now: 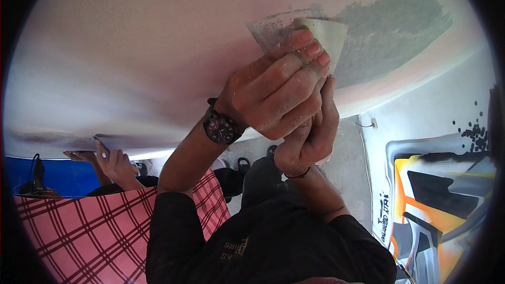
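Both your hands are up against the ceiling [131,37], clamped together on a wide putty knife [321,34]. Your left hand [273,92] is on top in this view, fingers [307,47] pressed flat on the blade, its wrist wearing a dark watch [221,128]. Your right hand [307,137] sits just beneath and behind it, curled shut around what must be the handle, though the handle itself is hidden by both hands; a thin dark band circles that wrist. The blade is pale, smeared with filler, and lies nearly flat against the ceiling, its edge touching the surface. Just to the right of the blade is a grey wet patch [394,31] of fresh filler with streaky edges, standing out from the pinkish-white ceiling around it. A thinner grey smear [273,23] shows just left of the blade. Your forearms come up from dark sleeves at the lower edge. To your lower left, another person's hand [113,163] is raised to the same ceiling, well apart from yours, holding a small tool whose kind you cannot tell from here. Below that hand is a pink checked cloth [94,226], and beyond it a blue surface [68,176]. At the lower right is a wall [421,121] painted with a mural [436,205] in orange, yellow, grey and black. Between you and that wall a grey floor [347,163] shows.
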Demonstrator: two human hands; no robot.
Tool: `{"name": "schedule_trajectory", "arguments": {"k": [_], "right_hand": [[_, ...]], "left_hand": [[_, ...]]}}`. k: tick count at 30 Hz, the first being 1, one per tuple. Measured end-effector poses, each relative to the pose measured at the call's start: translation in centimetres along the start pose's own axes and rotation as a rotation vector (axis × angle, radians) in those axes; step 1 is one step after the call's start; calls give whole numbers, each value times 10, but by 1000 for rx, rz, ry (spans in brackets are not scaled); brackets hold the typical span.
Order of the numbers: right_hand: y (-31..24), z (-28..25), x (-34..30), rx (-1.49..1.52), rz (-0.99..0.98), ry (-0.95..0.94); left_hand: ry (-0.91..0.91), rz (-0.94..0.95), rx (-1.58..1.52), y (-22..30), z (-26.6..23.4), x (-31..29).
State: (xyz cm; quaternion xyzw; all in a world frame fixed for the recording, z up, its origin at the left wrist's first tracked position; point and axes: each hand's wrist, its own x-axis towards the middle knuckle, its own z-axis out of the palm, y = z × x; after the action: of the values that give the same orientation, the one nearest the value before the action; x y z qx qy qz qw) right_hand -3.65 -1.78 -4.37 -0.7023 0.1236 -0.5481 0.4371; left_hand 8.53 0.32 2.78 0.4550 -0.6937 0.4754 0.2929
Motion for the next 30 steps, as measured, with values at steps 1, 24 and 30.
{"name": "schedule_trajectory", "arguments": {"k": [1,24,30], "right_hand": [[0,-1,1,36,-21,6],[10,-4,11,87,-104,48],[7,-1,5,172,-42,44]], "left_hand": [[2,-13,-5,0,0,1],[15,-77,55,3,0,-1],[25,-77,36,2,-1,-6]]}}
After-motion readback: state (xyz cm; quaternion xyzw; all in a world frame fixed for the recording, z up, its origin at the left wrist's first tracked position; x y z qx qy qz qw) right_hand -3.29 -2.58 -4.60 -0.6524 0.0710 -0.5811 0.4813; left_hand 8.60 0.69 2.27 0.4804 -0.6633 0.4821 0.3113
